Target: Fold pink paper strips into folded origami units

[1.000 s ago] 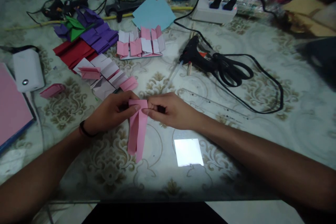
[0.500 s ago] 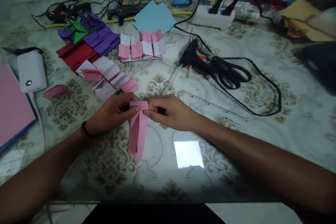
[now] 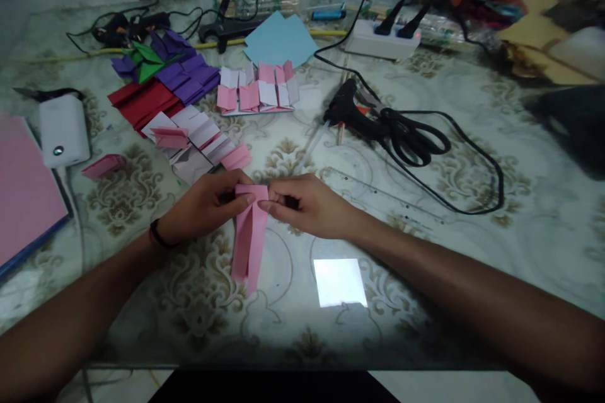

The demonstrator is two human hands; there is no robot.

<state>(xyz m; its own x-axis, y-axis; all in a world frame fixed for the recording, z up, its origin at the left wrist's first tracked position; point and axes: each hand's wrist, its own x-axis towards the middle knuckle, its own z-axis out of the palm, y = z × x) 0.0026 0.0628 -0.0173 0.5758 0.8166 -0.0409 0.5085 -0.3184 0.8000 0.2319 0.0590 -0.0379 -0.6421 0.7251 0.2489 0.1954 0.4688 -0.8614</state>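
Note:
A long pink paper strip (image 3: 251, 245), folded lengthwise, hangs toward the front of the patterned table (image 3: 307, 334). My left hand (image 3: 208, 204) pinches its upper left edge between thumb and fingers. On the upper right edge, my right hand (image 3: 302, 201) grips the same strip, thumb on top. The strip's top is folded over, and its lower end splits into two flaps. Just behind my left hand lie folded white and pink paper pieces (image 3: 203, 132). A small folded pink piece (image 3: 104, 166) sits farther left.
A black glue gun (image 3: 354, 113) with a coiled cable lies right of centre, near a clear ruler (image 3: 382, 194). Behind are blue sheets (image 3: 281, 41), a power strip (image 3: 380, 41) and purple folded paper (image 3: 189, 75). A white power bank (image 3: 65, 132) stands at left.
The view has shifted slightly, so the table items appear a little lower. Both hands keep their hold on the pink strip, with hardly any movement.

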